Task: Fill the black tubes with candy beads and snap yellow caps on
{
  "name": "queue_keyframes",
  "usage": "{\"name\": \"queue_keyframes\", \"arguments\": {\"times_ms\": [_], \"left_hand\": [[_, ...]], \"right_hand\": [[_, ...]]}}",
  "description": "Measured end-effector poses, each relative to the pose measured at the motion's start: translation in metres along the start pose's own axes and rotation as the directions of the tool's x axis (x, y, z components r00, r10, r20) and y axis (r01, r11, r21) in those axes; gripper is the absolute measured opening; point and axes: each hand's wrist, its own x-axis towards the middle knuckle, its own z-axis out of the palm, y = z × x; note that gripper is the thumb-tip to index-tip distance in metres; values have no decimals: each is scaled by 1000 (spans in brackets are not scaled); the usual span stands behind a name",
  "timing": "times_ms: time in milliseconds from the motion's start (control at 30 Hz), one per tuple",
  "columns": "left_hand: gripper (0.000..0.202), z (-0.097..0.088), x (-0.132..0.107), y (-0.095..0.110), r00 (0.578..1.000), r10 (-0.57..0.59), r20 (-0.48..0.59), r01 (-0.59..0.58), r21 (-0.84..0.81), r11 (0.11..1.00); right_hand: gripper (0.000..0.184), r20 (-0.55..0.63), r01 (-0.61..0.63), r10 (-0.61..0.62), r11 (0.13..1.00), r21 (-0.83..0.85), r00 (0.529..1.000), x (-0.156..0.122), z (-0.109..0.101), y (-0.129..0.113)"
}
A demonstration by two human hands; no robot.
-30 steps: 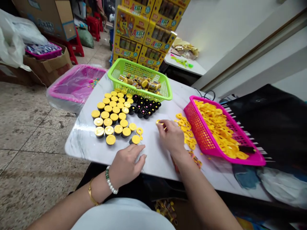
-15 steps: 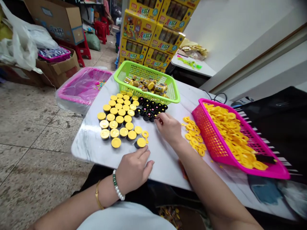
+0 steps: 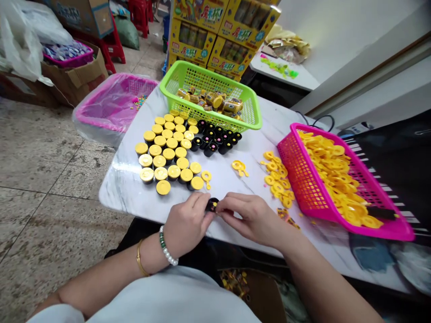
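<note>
Close to the table's front edge, a small black cup with a bit of yellow inside is between my two hands. My left hand has its fingers and thumb closed around the cup's left side. The fingertips of my right hand are pinched at its right rim, partly hiding it. Beyond my left hand stand rows of black cups topped with yellow lids. Beside them is a cluster of open black cups with pink and yellow bits inside. A pair of yellow ring-shaped pieces lies past my right hand.
A green basket with wrapped yellow pieces stands at the back. To the right, a pink basket is heaped with yellow ring pieces, and more loose rings lie beside it. A plastic-lined pink basket is off the table's left side.
My right hand has come back from the open black cups towards my body with one cup, meeting my left hand. My left hand has left the nearest yellow lid and closed on the cup.
</note>
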Motion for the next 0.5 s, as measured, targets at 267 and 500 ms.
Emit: {"name": "queue_keyframes", "arguments": {"times_ms": [267,500], "left_hand": [[21,-1,1,-2,999,-27,24,28,-28,999],[30,-4,2,-1,993,-37,109,36,15,999]], "right_hand": [[30,-241,-324,308,946,-27,920,56,12,42],[19,-182,-350,338,936,-37,923,33,13,44]]}}
